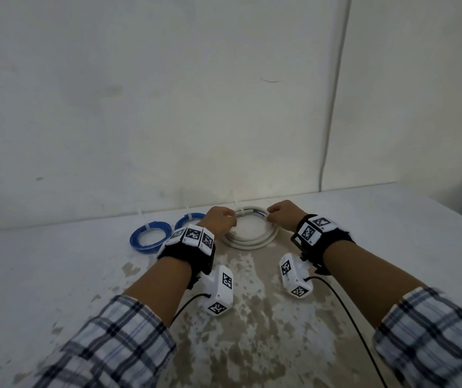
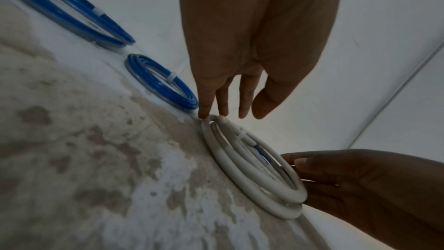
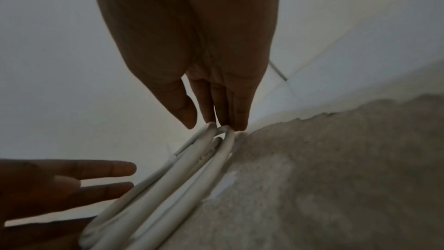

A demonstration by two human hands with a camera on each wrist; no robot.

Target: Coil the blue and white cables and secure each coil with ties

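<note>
A coil of white cable [image 1: 252, 238] lies flat on the table near the wall, with a white tie [image 1: 240, 212] round its far side. My left hand [image 1: 220, 222] has straight fingers, their tips [image 2: 204, 115] touching the coil's left edge [image 2: 252, 168]. My right hand [image 1: 283, 217] also has straight fingers, their tips [image 3: 236, 126] on the coil's right edge [image 3: 192, 168]. Neither hand grips anything. Two blue cable coils [image 1: 150, 238] [image 1: 189, 219] lie to the left, each with a white tie [image 2: 98, 11] [image 2: 171, 78]. A short blue piece [image 2: 261, 154] shows inside the white coil.
The worn table [image 1: 252, 331] is white with brown bare patches. A wall [image 1: 196, 107] stands right behind the coils, and a thin cable [image 1: 333, 107] runs down it at the right. The table's right edge [image 1: 453, 217] runs diagonally.
</note>
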